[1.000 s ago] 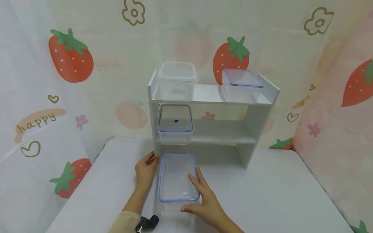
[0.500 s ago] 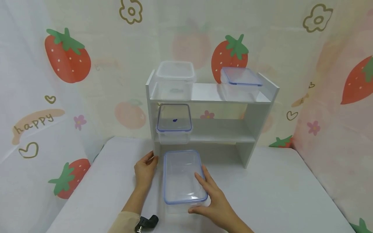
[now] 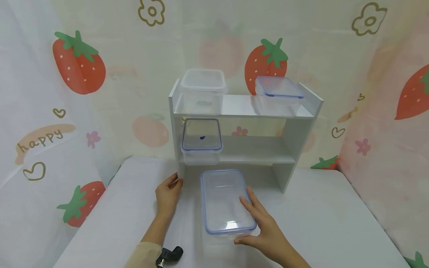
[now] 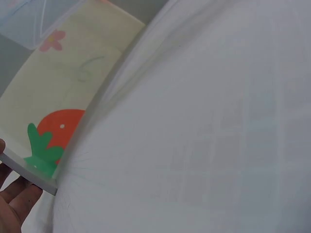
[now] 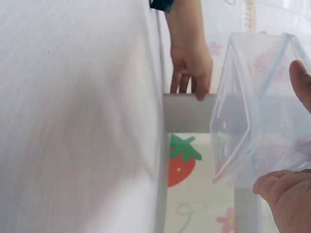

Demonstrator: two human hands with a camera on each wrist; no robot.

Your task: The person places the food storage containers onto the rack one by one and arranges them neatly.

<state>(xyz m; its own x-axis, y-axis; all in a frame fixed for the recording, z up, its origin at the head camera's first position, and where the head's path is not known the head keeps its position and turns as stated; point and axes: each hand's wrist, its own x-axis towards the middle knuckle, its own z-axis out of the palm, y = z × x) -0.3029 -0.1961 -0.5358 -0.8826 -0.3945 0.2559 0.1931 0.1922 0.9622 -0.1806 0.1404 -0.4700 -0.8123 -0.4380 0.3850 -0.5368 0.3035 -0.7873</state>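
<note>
My right hand grips a clear plastic food container with a blue-rimmed lid, thumb at the near end and fingers along the right side. In the right wrist view a gap shows between this container and the white tabletop, so it is held up, in front of the bottom level of a white shelf unit. My left hand holds the lower front edge of the unit's left side panel. The left wrist view shows the thumb and fingers on opposite sides of that panel.
A lidded clear container stands top left on the unit, and a blue-lidded one top right. Another, with a dark blue rim, juts forward from the middle shelf's left end. A black strapped device is at my left wrist.
The right hand has carried the container to the right, away from the left hand, and it has turned slightly. The left hand has stayed on the panel.
</note>
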